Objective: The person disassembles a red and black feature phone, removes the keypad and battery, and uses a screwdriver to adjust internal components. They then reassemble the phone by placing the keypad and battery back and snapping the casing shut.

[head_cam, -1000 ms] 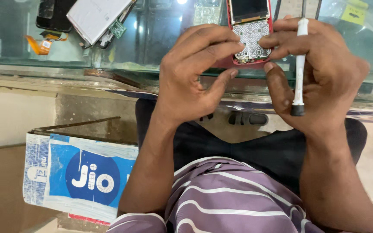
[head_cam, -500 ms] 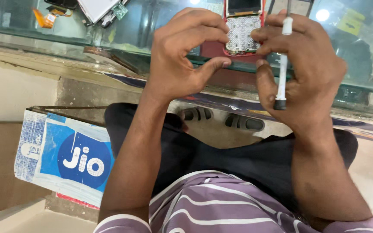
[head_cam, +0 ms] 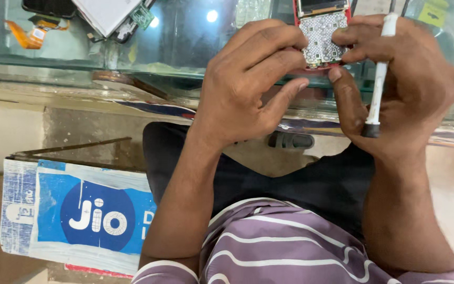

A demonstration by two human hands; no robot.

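Red keypad phone [head_cam: 321, 39] with cover off, bare keypad board showing, held up at far right above the glass table [head_cam: 185, 63]. Left hand [head_cam: 248, 89] clamped on its left edge, fingers curled over the board, thumb reaching toward the lower edge. Right hand [head_cam: 400, 84] gripping the right edge, thumb beneath, with a white pen-shaped tool [head_cam: 379, 73], dark-tipped, pinned upright along the fingers. On the glass at far left: orange flex cable [head_cam: 27, 34], white flat panel [head_cam: 106, 13], small green circuit board [head_cam: 142, 16]. Yellow tag [head_cam: 432, 13] at far right. Near left on the floor, a cardboard box [head_cam: 80, 210] bearing a blue and white label with a dark blue circle.
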